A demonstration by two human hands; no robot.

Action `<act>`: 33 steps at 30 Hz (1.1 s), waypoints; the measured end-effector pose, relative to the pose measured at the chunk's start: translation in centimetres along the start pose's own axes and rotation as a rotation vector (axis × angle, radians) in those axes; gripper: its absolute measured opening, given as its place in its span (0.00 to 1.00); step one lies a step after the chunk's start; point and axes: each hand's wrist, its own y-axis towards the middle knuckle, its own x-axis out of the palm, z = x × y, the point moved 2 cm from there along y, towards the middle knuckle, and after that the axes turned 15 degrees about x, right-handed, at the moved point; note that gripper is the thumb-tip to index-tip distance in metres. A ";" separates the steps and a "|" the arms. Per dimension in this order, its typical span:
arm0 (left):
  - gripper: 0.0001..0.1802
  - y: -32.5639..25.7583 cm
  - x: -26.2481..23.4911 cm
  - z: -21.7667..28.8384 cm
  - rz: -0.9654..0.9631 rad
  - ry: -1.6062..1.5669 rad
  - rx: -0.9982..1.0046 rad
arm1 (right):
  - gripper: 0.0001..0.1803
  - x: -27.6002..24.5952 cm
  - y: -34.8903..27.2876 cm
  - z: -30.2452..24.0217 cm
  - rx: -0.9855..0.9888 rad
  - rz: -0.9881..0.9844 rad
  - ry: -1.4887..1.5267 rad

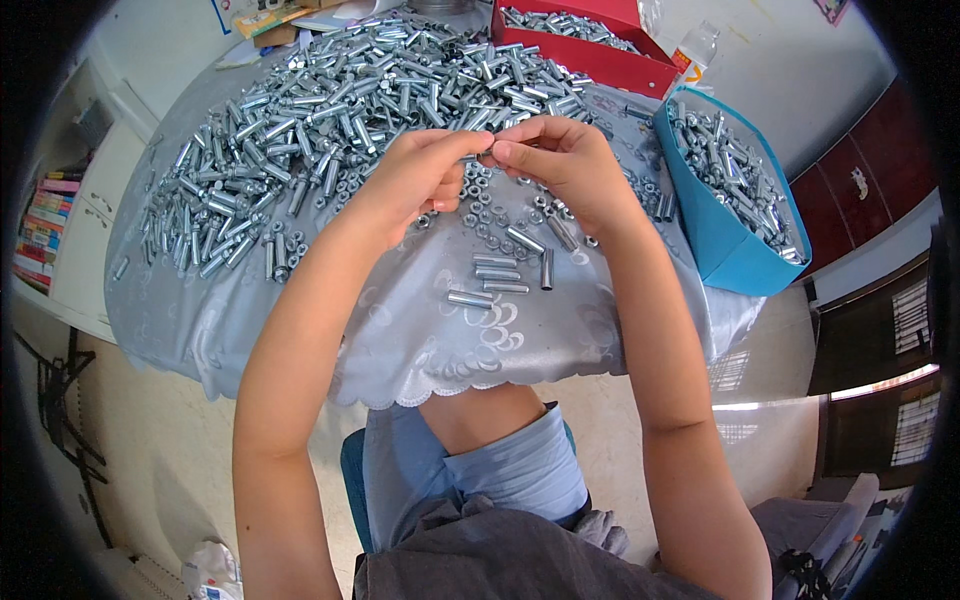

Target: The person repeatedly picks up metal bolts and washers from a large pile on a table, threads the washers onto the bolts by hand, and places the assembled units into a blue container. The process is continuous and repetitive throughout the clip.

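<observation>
Fingertips of my left hand (425,180) and my right hand (562,160) meet above the table, both pinched closed. Whatever sits between them is small, dark and mostly hidden by the fingers. Under and just behind my hands lie loose hex nuts (487,214), some scattered singly. Closer to me, several shiny metal sleeves (496,273) lie on the cloth, some side by side. A big heap of metal sleeves and bolts (330,120) spreads beyond my hands and to the left.
A blue fabric bin (735,245) full of sleeve bolts stands at the right edge of the table. Behind it are a red box (600,62) holding more metal parts and a plastic bottle (697,50). A grey patterned tablecloth (400,350) hangs over the near edge, above my lap.
</observation>
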 end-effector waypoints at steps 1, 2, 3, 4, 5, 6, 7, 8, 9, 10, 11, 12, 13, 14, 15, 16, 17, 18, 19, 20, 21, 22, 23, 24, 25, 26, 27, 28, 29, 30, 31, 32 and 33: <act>0.13 0.0 0.0 0.1 -0.007 -0.012 0.005 | 0.10 0.0 0.0 0.1 0.014 -0.004 0.014; 0.13 0.0 0.0 0.1 -0.015 -0.024 0.009 | 0.10 0.0 0.1 0.1 0.017 -0.010 0.050; 0.13 -0.1 0.1 0.2 -0.022 -0.039 0.015 | 0.10 0.0 0.0 0.0 0.020 -0.017 0.084; 0.13 -0.1 0.0 0.1 -0.016 -0.040 0.016 | 0.09 0.0 0.0 -0.1 0.024 -0.023 0.117; 0.13 0.0 -0.1 0.1 -0.010 -0.042 0.017 | 0.09 0.1 -0.1 0.0 0.035 -0.019 0.130; 0.14 0.0 -0.2 0.1 -0.002 -0.042 0.018 | 0.09 0.1 0.0 0.0 0.045 -0.015 0.142; 0.14 0.0 -0.3 0.0 -0.013 -0.062 0.010 | 0.09 0.1 0.0 0.0 0.055 -0.012 0.154; 0.14 0.0 -0.3 0.0 -0.024 -0.082 0.002 | 0.09 0.1 0.0 0.0 0.063 -0.018 0.148; 0.14 0.0 -0.3 0.0 -0.036 -0.100 -0.006 | 0.09 0.1 -0.1 -0.1 0.071 -0.023 0.143; 0.13 0.0 -0.2 0.1 -0.040 -0.113 -0.014 | 0.09 0.1 -0.1 -0.2 0.079 -0.027 0.138; 0.13 0.0 -0.1 0.2 -0.043 -0.127 -0.023 | 0.10 0.2 -0.1 -0.2 0.073 -0.036 0.144; 0.13 -0.1 0.0 0.2 -0.047 -0.142 -0.032 | 0.10 0.2 -0.2 -0.2 0.069 -0.045 0.148; 0.13 -0.1 0.0 0.2 -0.063 -0.153 -0.029 | 0.10 0.2 -0.3 -0.2 0.065 -0.053 0.152; 0.13 0.0 -0.1 0.1 -0.078 -0.163 -0.027 | 0.10 0.2 -0.3 -0.1 0.073 -0.056 0.151; 0.13 0.0 -0.1 0.2 -0.095 -0.174 -0.025 | 0.10 0.2 -0.2 -0.1 0.081 -0.058 0.151; 0.13 0.0 -0.1 0.2 -0.097 -0.178 -0.023 | 0.10 0.1 -0.2 -0.1 0.089 -0.059 0.150; 0.13 -0.1 0.0 0.2 -0.099 -0.183 -0.021 | 0.10 0.1 -0.2 0.0 0.101 -0.080 0.156; 0.13 -0.1 0.0 0.3 -0.101 -0.185 -0.020 | 0.10 0.1 -0.2 0.0 0.113 -0.101 0.165; 0.13 -0.1 0.1 0.4 -0.105 -0.188 -0.018 | 0.10 0.0 -0.2 0.0 0.125 -0.122 0.174; 0.13 -0.2 0.2 0.5 -0.109 -0.191 -0.016 | 0.10 0.0 -0.2 -0.1 0.114 -0.118 0.173; 0.13 -0.2 0.2 0.6 -0.112 -0.196 -0.013 | 0.09 0.0 -0.2 -0.1 0.105 -0.114 0.170; 0.13 -0.2 0.2 0.5 -0.106 -0.195 -0.004 | 0.09 0.0 -0.2 -0.2 0.095 -0.110 0.167; 0.14 -0.2 0.0 0.4 -0.100 -0.195 0.005 | 0.09 0.0 -0.3 -0.3 0.091 -0.112 0.175; 0.14 -0.1 -0.1 0.3 -0.093 -0.195 0.014 | 0.09 0.0 -0.4 -0.4 0.089 -0.114 0.183; 0.15 -0.1 0.0 0.3 -0.078 -0.189 0.006 | 0.09 0.0 -0.4 -0.4 0.086 -0.116 0.190; 0.15 -0.1 0.1 0.3 -0.063 -0.182 -0.002 | 0.09 0.1 -0.5 -0.4 0.080 -0.108 0.174; 0.16 -0.1 0.2 0.4 -0.049 -0.173 -0.010 | 0.09 0.1 -0.6 -0.4 0.072 -0.100 0.161; 0.15 -0.1 0.2 0.4 -0.047 -0.173 -0.014 | 0.09 0.2 -0.6 -0.4 0.064 -0.091 0.147; 0.15 -0.1 0.2 0.4 -0.044 -0.173 -0.019 | 0.09 0.2 -0.5 -0.5 0.053 -0.091 0.135; 0.14 -0.1 0.3 0.4 -0.042 -0.175 -0.024 | 0.09 0.1 -0.5 -0.4 0.044 -0.089 0.121; 0.14 -0.2 0.3 0.3 -0.051 -0.161 -0.025 | 0.09 0.1 -0.5 -0.4 0.035 -0.088 0.107; 0.13 -0.2 0.2 0.3 -0.060 -0.148 -0.025 | 0.09 0.1 -0.4 -0.3 0.031 -0.091 0.104; 0.13 -0.2 0.2 0.3 -0.069 -0.136 -0.025 | 0.09 0.1 -0.4 -0.3 0.026 -0.094 0.100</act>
